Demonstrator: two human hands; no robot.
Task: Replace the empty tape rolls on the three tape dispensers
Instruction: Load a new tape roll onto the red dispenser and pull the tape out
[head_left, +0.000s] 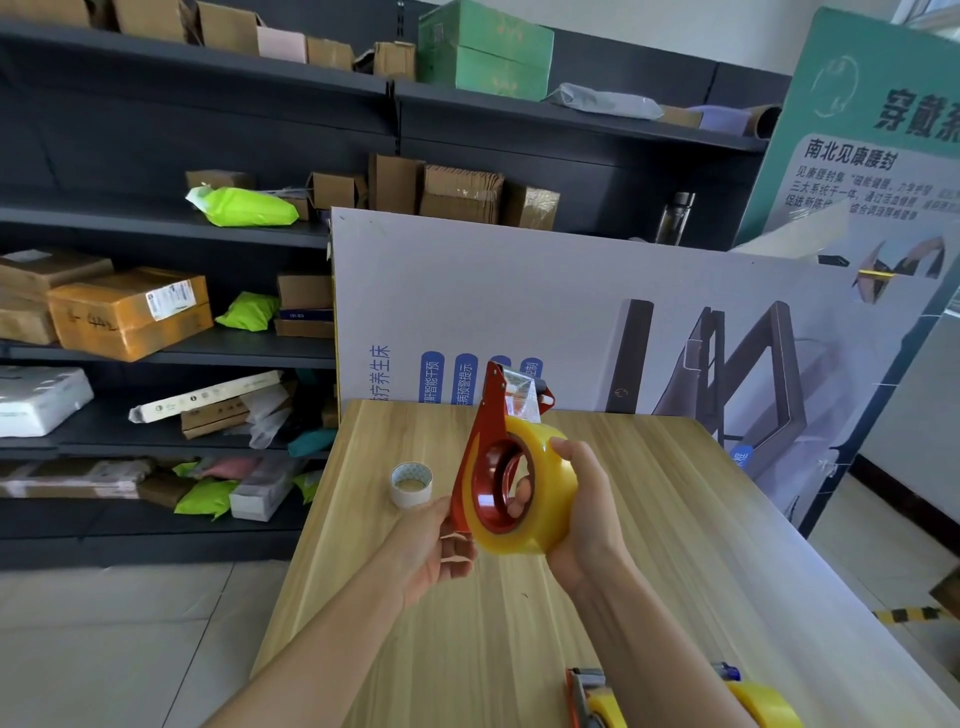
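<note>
I hold a red tape dispenser (485, 441) upright above the wooden table (649, 519). A full yellow tape roll (545, 488) sits on its hub, and clear tape runs up to the blade end at the top. My left hand (436, 551) grips the lower edge of the red frame. My right hand (587, 509) wraps around the roll, with fingertips showing through the hub. An empty white tape core (411, 484) stands on the table to the left. Two more dispensers with yellow rolls (602, 699) (763, 701) lie at the near edge, partly hidden by my right arm.
A white printed board (571, 312) leans against the table's far edge. Dark shelves (156, 353) with cardboard boxes and green parcels fill the left and back. A teal poster board (857, 130) stands at the right. Tiled floor lies left of the table.
</note>
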